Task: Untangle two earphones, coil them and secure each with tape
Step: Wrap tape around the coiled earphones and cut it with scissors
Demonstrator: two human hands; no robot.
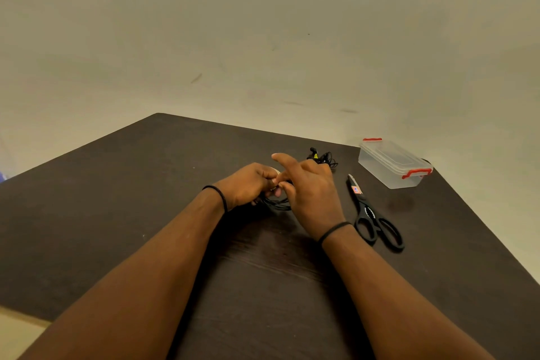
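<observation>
Both hands' grip: left hand (248, 184) and right hand (309, 193) pinch coiled black earphone cable (276, 203) closed; slackened fingers likely let loops spring apart before taping.

Dark table (117, 213): scissors (371, 213), clear box (391, 164), earphone tangle (323, 157).

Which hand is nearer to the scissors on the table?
Right. The right hand works just left of the scissors, its wrist close beside the black handles. The left hand is further left, beyond the right hand, gripping the coiled black earphone.
</observation>
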